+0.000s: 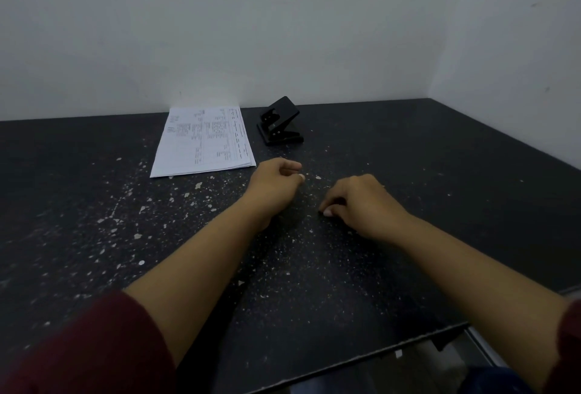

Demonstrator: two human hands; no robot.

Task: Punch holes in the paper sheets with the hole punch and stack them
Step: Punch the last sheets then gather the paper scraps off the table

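A thin stack of printed white paper sheets point(204, 140) lies flat on the dark table near the back wall. Just right of it stands a black hole punch point(280, 121) with its lever raised. My left hand point(275, 184) rests on the table below the papers' near right corner, fingers curled in, holding nothing. My right hand point(361, 202) rests further right and nearer, fingers also curled with fingertips on the table, nothing in it. Neither hand touches the papers or the punch.
The dark speckled table point(408, 173) runs into a corner of white walls at the back and right. Pale flecks and chips dot its surface, thickest at the left. Its near edge point(377, 352) cuts diagonally across the lower right.
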